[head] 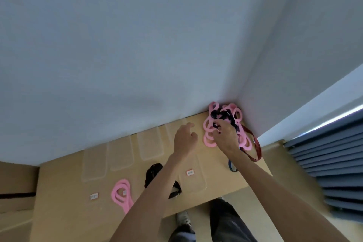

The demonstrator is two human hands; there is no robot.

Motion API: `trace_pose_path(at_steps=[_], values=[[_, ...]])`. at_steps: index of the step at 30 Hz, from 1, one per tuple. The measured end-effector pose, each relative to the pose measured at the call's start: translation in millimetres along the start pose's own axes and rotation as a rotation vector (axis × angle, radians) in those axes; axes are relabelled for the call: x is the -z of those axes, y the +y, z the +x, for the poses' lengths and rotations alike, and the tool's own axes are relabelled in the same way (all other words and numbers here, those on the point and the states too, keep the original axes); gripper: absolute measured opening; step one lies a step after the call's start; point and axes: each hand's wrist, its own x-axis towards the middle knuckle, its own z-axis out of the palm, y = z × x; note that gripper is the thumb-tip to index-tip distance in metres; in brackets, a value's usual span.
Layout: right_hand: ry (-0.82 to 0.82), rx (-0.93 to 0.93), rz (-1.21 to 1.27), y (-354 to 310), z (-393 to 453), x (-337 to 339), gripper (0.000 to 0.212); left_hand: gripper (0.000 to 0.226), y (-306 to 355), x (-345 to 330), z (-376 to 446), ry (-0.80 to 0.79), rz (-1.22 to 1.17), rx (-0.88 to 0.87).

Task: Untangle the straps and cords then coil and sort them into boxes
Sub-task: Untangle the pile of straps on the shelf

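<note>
The right hand (225, 132) is reaching into the tangle (225, 124), its fingers curled and pinching a dark strand near the middle of the heap. The left hand (184, 137) hovers just beside it with fingers loosely spread, holding nothing. The two hands are near each other but apart.

To do this step well, the free hand should probably pin the pink loops down while the pinching hand draws the dark strand out slowly, following it loop by loop rather than yanking (a sharp pull would likely tighten whatever knot is hidden inside). Working one colour at a time looks the safest course.

The tangle sits under and just beyond the right hand, pushed into the corner where the tabletop (62, 179) meets the wall. It is a heap of soft pink cord in many open loops, with a dark, knobbly cord threaded through its centre. A flat dark-red strap (258, 150) trails out to the right of the right wrist, and a bit of blue strap (232, 168) shows beneath that forearm.

Nearer the person than the hands lie a coiled pink cord (121, 192) and a black strap (154, 172), partly hidden by the left forearm. Clear shallow boxes (150, 146) stand in a row to the left of the left hand.
</note>
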Motion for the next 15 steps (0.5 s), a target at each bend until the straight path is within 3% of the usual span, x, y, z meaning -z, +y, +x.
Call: trace_pose_path(at_steps=[7,15], values=[[-0.009,-0.04,-0.038,55.8,59.9,57.7,0.038,0.015,61.5,-51.2,45.6,-0.028,0.088,-0.036],[-0.269,-0.195,-0.142,132.1,111.7,57.1,0.042,0.029,85.6,-111.2,74.5,-0.114,0.197,-0.128]])
